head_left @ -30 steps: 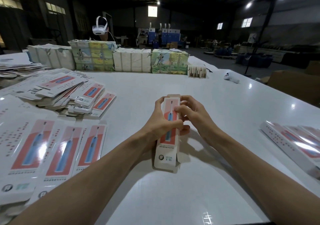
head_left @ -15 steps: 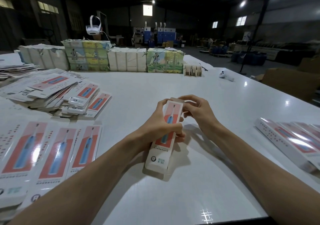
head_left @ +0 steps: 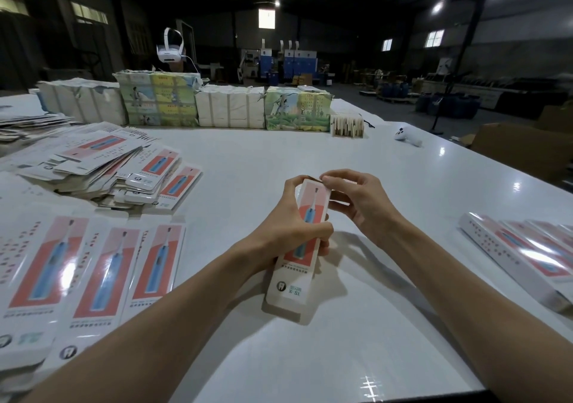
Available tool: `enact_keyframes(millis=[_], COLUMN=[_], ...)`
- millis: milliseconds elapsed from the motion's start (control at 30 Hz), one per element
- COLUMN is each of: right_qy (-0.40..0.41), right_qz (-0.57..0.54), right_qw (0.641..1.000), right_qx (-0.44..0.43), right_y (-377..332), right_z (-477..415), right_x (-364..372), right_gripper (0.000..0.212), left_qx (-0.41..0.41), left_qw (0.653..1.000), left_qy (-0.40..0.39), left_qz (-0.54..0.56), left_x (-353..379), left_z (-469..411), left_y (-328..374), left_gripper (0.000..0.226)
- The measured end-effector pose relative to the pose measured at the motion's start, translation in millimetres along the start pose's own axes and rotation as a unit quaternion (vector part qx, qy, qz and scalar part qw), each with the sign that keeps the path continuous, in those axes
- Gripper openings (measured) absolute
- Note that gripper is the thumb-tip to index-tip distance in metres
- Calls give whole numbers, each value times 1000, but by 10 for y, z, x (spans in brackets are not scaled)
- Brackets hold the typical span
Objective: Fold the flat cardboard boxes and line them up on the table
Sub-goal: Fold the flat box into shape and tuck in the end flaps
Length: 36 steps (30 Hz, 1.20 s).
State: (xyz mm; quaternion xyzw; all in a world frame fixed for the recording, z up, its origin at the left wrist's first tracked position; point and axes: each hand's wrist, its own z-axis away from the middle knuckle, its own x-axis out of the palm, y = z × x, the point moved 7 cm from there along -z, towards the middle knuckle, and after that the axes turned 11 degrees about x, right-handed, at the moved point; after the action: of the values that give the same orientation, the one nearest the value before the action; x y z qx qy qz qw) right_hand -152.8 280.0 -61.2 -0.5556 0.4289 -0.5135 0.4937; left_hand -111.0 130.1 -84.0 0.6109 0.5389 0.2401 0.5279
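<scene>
At the centre of the tabletop (head_left: 310,160), one erected toothbrush box (head_left: 291,281) is held lengthwise, its far end raised toward the hands and its near end apparently resting on the surface. The left hand (head_left: 285,232) grasps the box around its middle, thumb on one side and fingers curled across the printed face, which keeps the sleeve square while the end is worked. The right hand (head_left: 356,204) is curled at the far end, fingertips (head_left: 325,181) pinching the top corner, probably to tuck the closing flap; whether the flap is fully seated cannot be told. Unfolded flat blanks (head_left: 102,272) lie face up at the left, within reach of the left hand, with a loose heap of further blanks (head_left: 124,167) behind them. Finished boxes (head_left: 521,247) lie side by side at the right edge, so the destination row is on the right hand's side. Wrapped bundles (head_left: 229,109) stand along the far edge, well apart from the work.
</scene>
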Motion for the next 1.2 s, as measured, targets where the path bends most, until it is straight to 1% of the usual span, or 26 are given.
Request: enact_keyframes(millis=[133,267,333,467,567,667,733,833,967,1133,1200], right_qy=[9,21,16,1,-12,-24,-37,-53,-34,-34,-32], right_qz=[-18,-6,-7,-9,-6,-2,8,31,54,53,62], right_qw=[1000,999,1000,1000,1000,1000,999,998,997,996,995], right_qx=[12,23,24,18,17,16,5,-21,-48,-59,-65], right_y=[-19,4,12,-5,-21,-22,-17,9,60,88,94], right_z=[1,4,8,18,18,22,37,66,69,58,55], right_x=[-21,-41,-42,-29,-18,3,51,129,137,130,152], right_gripper=[13,10,11,13,13,15,16,22,23,22,21], left_qx=[21,9,8,9,4,-6,-12,-25,-36,-42,-43], left_qw=[998,998,998,999,1000,1000,999,998,997,996,995], left_qy=[11,22,20,6,2,15,29,52,57,59,64], left_qz=[-50,-60,-57,-33,-15,-12,-2,10,41,46,65], left_x=[10,-6,-7,16,26,16,-13,-70,-86,-101,-95], left_z=[-4,-14,-19,-20,-17,-16,-20,-17,5,11,18], left_y=[12,-38,-36,-15,-3,-13,-28,-54,-78,-104,-107], left_gripper=[89,107,111,108,103,92,90,89,85,84,87])
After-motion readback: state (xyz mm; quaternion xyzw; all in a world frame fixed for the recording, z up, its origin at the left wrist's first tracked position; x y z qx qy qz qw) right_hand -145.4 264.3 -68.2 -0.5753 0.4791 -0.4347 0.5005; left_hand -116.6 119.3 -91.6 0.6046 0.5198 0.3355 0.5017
